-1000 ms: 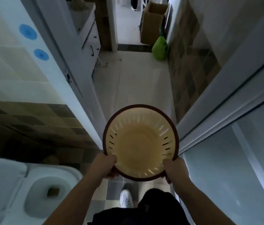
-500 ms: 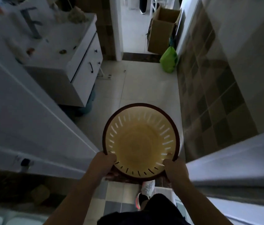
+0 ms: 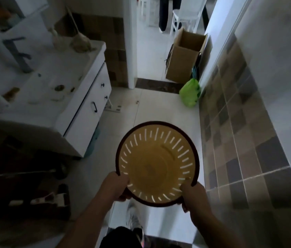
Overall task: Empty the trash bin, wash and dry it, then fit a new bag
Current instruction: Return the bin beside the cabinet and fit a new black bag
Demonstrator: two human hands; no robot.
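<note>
While both my hands hold it out in front of me, the trash bin (image 3: 157,163) hangs in the air above the pale floor tiles (image 3: 159,108), its mouth turned up toward the camera so I look straight into the bare yellow inside with its ring of narrow slots and dark brown rim. My left hand (image 3: 117,187) is curled round the near-left part of the rim, fingers wrapped under the edge. My right hand (image 3: 193,196) grips the near-right part of the rim the same way.

Left of my left hand, and further out, stands a white vanity cabinet (image 3: 91,111) with dark handles and a cluttered washbasin top (image 3: 57,72). Straight beyond the bin, past the grip, a green plastic bag (image 3: 189,94) sits on the floor against the tiled wall (image 3: 234,126) that runs along the right of my right hand. Just beyond the bag an open cardboard box (image 3: 185,58) stands in the doorway. Below the bin, between my forearms, one shoe (image 3: 134,219) shows, blurred.
</note>
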